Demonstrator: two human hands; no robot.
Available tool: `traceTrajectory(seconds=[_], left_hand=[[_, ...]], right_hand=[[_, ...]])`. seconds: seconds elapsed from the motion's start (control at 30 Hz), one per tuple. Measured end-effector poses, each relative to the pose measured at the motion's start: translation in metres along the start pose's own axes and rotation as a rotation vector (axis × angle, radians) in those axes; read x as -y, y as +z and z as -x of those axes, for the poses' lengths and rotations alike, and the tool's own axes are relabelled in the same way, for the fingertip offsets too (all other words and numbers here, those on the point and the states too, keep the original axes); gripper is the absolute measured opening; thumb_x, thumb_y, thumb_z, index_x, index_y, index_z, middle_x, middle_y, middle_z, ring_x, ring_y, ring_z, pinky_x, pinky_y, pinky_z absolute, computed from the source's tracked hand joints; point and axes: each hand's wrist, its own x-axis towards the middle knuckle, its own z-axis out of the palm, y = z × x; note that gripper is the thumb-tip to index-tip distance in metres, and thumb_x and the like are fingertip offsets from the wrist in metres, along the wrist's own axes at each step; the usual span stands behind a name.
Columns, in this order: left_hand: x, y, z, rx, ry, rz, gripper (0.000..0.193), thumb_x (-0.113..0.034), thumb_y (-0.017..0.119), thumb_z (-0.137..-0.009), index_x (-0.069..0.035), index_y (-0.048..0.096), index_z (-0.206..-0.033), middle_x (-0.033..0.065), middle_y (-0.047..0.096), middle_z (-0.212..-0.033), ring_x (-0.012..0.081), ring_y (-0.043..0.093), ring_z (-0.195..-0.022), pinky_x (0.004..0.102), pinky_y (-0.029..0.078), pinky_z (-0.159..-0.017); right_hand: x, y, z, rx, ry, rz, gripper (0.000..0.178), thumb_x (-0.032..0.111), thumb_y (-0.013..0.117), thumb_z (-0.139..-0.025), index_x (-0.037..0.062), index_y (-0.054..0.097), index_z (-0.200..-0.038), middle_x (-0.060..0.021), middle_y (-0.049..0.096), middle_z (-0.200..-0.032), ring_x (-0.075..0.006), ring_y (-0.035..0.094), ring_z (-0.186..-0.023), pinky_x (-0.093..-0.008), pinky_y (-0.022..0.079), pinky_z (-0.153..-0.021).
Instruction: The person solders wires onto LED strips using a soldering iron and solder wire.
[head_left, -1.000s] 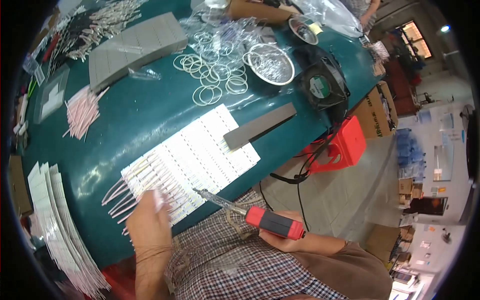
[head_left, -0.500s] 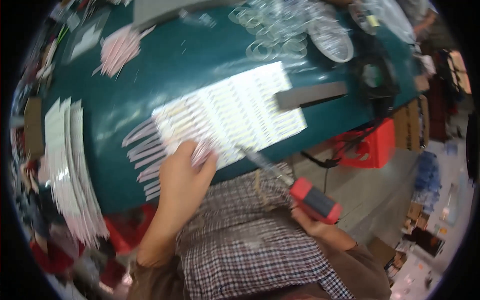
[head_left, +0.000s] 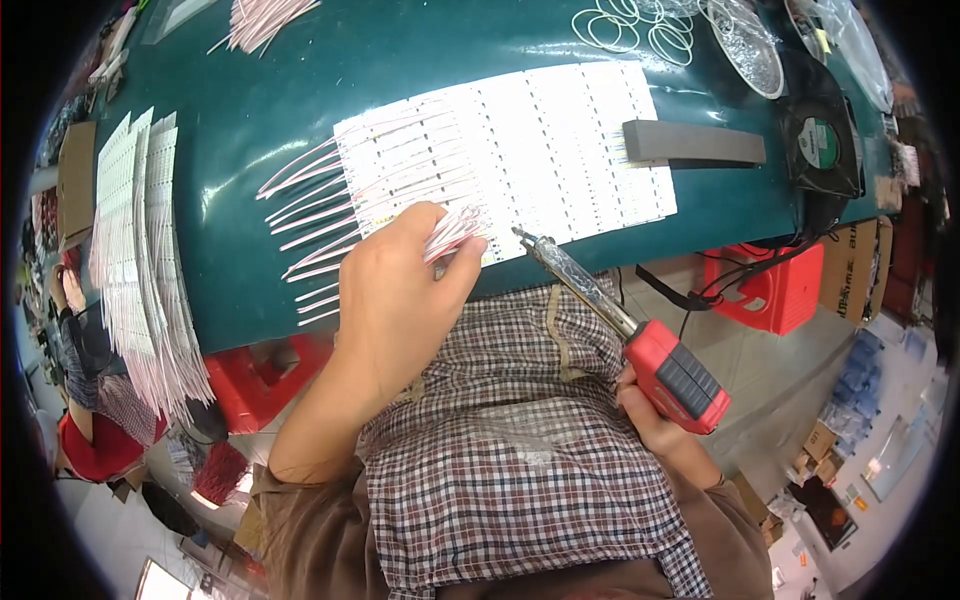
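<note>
A white circuit-board panel [head_left: 590,100] with rows of small dark marks lies on the green tabletop. Thin pink-and-white wires [head_left: 310,215] run across its left part and stick out past its left edge. Over the panel's near left part, my left hand [head_left: 400,290] pinches a bunch of short wires [head_left: 455,232] between thumb and fingers. My right hand [head_left: 650,420] is closed round the red-and-black handle of a soldering iron [head_left: 675,375], at the right of my checked apron. The iron slants up to the left, its tip by the panel's near edge.
A dark grey bar [head_left: 700,143] rests across the panel's right end. Beyond it stands a black fan [head_left: 820,150] with cables. Wired boards [head_left: 140,250] are stacked at the left, loose wires [head_left: 265,20] at the far left. Red stools [head_left: 765,290] stand under the table; another person sits at the left.
My view has shifted, so the table and panel sit higher in the picture. Both hands keep their hold on the wires and the soldering iron, whose tip stays near the panel's near edge.
</note>
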Motion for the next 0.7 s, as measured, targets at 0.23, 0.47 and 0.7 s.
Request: traceTrajectory(seconds=[0.23, 0.47, 0.7], left_hand=[[-0.004, 0.002, 0.002, -0.035, 0.062, -0.089, 0.018, -0.014, 0.074, -0.083, 0.0, 0.064, -0.087, 0.0152, 0.068, -0.073, 0.0297, 0.068, -0.063, 0.0384, 0.051, -0.058], [-0.002, 0.006, 0.002, -0.105, 0.103, -0.079, 0.021, -0.014, 0.077, -0.08, 0.001, 0.062, -0.081, 0.0094, 0.061, -0.065, 0.0155, 0.05, -0.051, 0.0316, 0.039, -0.049], [-0.001, 0.007, 0.002, -0.121, 0.138, -0.112, 0.022, -0.014, 0.077, -0.08, 0.001, 0.06, -0.079, 0.0103, 0.061, -0.065, 0.0177, 0.051, -0.05, 0.0324, 0.039, -0.049]], right_hand=[[-0.001, 0.003, -0.006, -0.003, -0.099, 0.05, 0.018, 0.006, 0.078, -0.076, 0.0012, 0.07, -0.091, -0.0103, 0.069, -0.08, -0.0279, 0.069, -0.067, -0.0349, 0.055, -0.06], [-0.003, 0.001, -0.006, 0.038, -0.097, 0.072, 0.019, 0.006, 0.078, -0.076, 0.0, 0.07, -0.092, -0.012, 0.069, -0.08, -0.0301, 0.069, -0.067, -0.0366, 0.055, -0.061], [0.001, 0.001, -0.011, 0.06, -0.093, 0.058, 0.021, 0.003, 0.077, -0.073, -0.0009, 0.07, -0.093, -0.0126, 0.069, -0.081, -0.0303, 0.068, -0.067, -0.0364, 0.055, -0.06]])
